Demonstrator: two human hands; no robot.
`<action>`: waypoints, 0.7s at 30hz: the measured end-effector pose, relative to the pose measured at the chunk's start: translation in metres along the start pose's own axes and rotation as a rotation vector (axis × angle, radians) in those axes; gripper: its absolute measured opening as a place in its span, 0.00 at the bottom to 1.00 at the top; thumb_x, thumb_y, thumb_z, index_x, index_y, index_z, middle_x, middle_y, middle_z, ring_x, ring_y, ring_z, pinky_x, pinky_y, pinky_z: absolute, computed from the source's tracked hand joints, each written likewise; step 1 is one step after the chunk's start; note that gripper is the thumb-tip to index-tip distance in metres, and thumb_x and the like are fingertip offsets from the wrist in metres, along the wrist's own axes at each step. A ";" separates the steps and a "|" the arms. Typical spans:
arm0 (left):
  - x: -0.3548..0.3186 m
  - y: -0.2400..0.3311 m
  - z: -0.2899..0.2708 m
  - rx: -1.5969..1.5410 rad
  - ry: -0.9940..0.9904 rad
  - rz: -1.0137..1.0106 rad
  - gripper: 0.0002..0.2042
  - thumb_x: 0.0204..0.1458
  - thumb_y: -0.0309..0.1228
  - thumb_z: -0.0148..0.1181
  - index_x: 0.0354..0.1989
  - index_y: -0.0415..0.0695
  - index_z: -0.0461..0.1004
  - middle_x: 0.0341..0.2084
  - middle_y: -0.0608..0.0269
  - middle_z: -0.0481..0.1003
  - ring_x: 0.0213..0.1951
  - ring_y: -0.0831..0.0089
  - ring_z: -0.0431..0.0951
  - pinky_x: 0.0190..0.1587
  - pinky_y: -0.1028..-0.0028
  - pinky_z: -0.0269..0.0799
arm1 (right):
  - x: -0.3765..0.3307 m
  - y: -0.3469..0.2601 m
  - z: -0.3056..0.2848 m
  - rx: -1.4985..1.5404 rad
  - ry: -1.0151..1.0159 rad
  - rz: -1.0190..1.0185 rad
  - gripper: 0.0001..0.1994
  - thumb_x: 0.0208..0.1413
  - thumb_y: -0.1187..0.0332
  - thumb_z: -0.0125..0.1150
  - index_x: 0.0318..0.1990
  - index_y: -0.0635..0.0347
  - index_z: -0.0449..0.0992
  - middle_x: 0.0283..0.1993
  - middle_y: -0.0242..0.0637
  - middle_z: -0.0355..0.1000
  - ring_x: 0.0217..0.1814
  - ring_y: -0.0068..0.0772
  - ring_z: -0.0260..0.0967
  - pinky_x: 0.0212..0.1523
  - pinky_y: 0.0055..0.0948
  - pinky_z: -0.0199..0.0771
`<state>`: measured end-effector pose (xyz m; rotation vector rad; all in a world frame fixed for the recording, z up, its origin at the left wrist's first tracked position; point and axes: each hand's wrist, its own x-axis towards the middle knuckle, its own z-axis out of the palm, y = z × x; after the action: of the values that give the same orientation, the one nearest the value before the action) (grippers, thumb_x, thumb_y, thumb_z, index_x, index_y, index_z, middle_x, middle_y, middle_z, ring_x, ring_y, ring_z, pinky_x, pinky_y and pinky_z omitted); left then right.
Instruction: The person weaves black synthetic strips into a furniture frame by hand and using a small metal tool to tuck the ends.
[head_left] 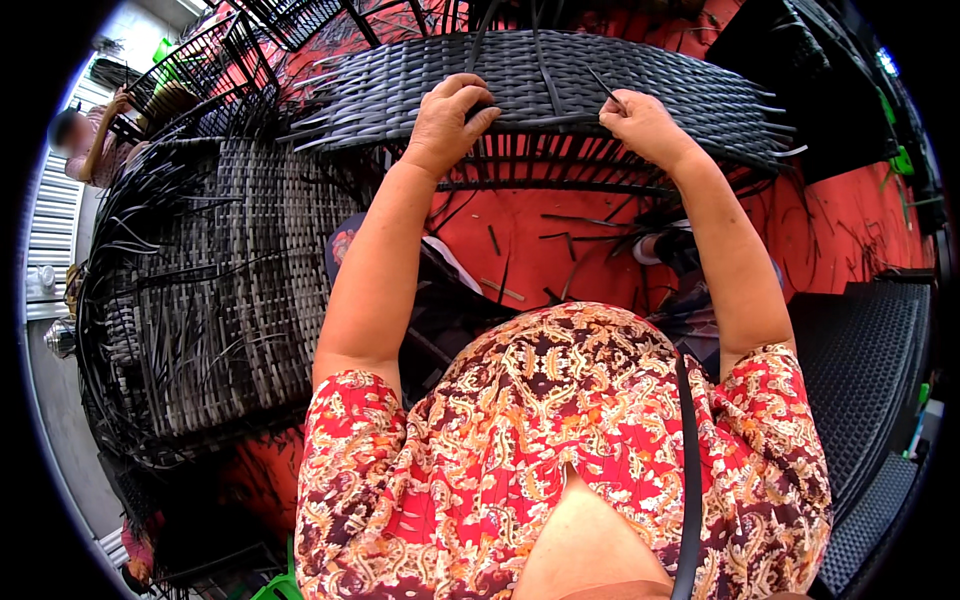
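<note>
The fingertips of the left hand [450, 120] curl out of sight into the black woven rattan panel [400, 85]. At upper left, another person [85, 135] is small and blurred, half hidden by black metal frames [200, 60].

Red floor [520, 225] littered with short dark strip offcuts [560, 236]. Stacked woven dark panels [215, 290] at left, bare black metal frames [215, 60] beyond them. More dark woven pieces [865, 350] at right. Bright daylight from upper left, near pale slatted wall [52, 215].
</note>
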<state>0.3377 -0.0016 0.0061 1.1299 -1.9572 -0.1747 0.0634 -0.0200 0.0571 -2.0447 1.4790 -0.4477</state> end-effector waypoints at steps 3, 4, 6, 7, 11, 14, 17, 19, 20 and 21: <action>0.002 0.011 0.000 0.009 0.036 0.053 0.08 0.47 0.30 0.61 0.34 0.42 0.76 0.38 0.61 0.74 0.42 0.63 0.74 0.46 0.69 0.68 | -0.011 -0.007 -0.007 0.046 0.022 -0.094 0.08 0.52 0.68 0.53 0.30 0.65 0.70 0.22 0.29 0.64 0.24 0.19 0.61 0.26 0.23 0.63; 0.004 0.019 0.001 0.036 0.045 0.075 0.07 0.47 0.29 0.60 0.35 0.42 0.76 0.39 0.61 0.74 0.42 0.65 0.75 0.46 0.71 0.69 | -0.016 -0.013 -0.008 0.048 0.039 -0.152 0.08 0.52 0.69 0.53 0.30 0.65 0.70 0.21 0.30 0.65 0.24 0.20 0.61 0.26 0.24 0.63; 0.008 0.046 0.005 -0.238 -0.011 0.004 0.10 0.49 0.27 0.59 0.40 0.43 0.76 0.40 0.61 0.75 0.43 0.68 0.75 0.46 0.75 0.69 | -0.027 -0.032 -0.007 0.053 0.072 -0.268 0.07 0.52 0.69 0.53 0.30 0.65 0.69 0.21 0.32 0.65 0.24 0.21 0.61 0.26 0.25 0.63; 0.008 0.052 0.013 -0.288 -0.047 0.006 0.10 0.49 0.27 0.59 0.41 0.43 0.76 0.40 0.61 0.75 0.43 0.68 0.75 0.45 0.75 0.70 | -0.031 -0.042 -0.005 0.008 0.069 -0.281 0.06 0.52 0.70 0.53 0.31 0.65 0.69 0.21 0.36 0.66 0.23 0.26 0.62 0.27 0.27 0.64; 0.003 0.052 0.021 -0.339 -0.298 -0.075 0.08 0.50 0.26 0.58 0.39 0.40 0.75 0.35 0.63 0.75 0.35 0.71 0.75 0.38 0.77 0.70 | -0.039 -0.046 0.013 -0.002 0.104 -0.302 0.06 0.54 0.70 0.53 0.33 0.65 0.69 0.22 0.36 0.66 0.23 0.27 0.62 0.28 0.26 0.65; -0.008 0.053 0.011 -0.411 -0.244 -0.103 0.06 0.50 0.24 0.57 0.36 0.38 0.75 0.33 0.63 0.74 0.32 0.73 0.74 0.35 0.77 0.70 | -0.057 -0.029 0.022 0.314 0.039 -0.178 0.06 0.56 0.70 0.52 0.33 0.65 0.69 0.23 0.30 0.65 0.25 0.19 0.60 0.28 0.22 0.64; -0.024 0.053 0.004 -0.541 -0.195 -0.165 0.04 0.51 0.22 0.56 0.34 0.36 0.75 0.34 0.61 0.74 0.36 0.75 0.73 0.39 0.78 0.69 | -0.068 0.014 0.057 0.499 0.099 -0.091 0.08 0.55 0.68 0.53 0.37 0.64 0.72 0.24 0.30 0.67 0.26 0.21 0.62 0.29 0.25 0.64; -0.033 0.053 0.003 -0.643 -0.190 -0.219 0.04 0.52 0.21 0.54 0.33 0.36 0.74 0.38 0.61 0.74 0.41 0.76 0.72 0.45 0.77 0.68 | -0.070 0.027 0.074 0.618 0.116 -0.017 0.08 0.55 0.69 0.54 0.39 0.63 0.73 0.24 0.29 0.67 0.26 0.21 0.63 0.29 0.23 0.65; -0.037 0.052 0.004 -0.667 -0.164 -0.228 0.04 0.53 0.21 0.54 0.34 0.35 0.74 0.38 0.61 0.73 0.41 0.76 0.72 0.45 0.77 0.68 | -0.068 0.030 0.080 0.693 0.103 0.030 0.08 0.55 0.69 0.54 0.39 0.63 0.73 0.25 0.28 0.67 0.25 0.20 0.63 0.28 0.22 0.65; -0.042 0.051 0.005 -0.689 -0.132 -0.237 0.04 0.53 0.21 0.53 0.34 0.35 0.74 0.39 0.61 0.73 0.41 0.76 0.72 0.45 0.77 0.68 | -0.065 0.030 0.082 0.766 0.088 0.073 0.09 0.55 0.69 0.54 0.39 0.63 0.74 0.25 0.28 0.68 0.25 0.19 0.63 0.27 0.21 0.64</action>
<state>0.3104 0.0589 0.0027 0.8852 -1.6546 -0.9883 0.0659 0.0552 -0.0214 -1.3704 1.1662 -0.9165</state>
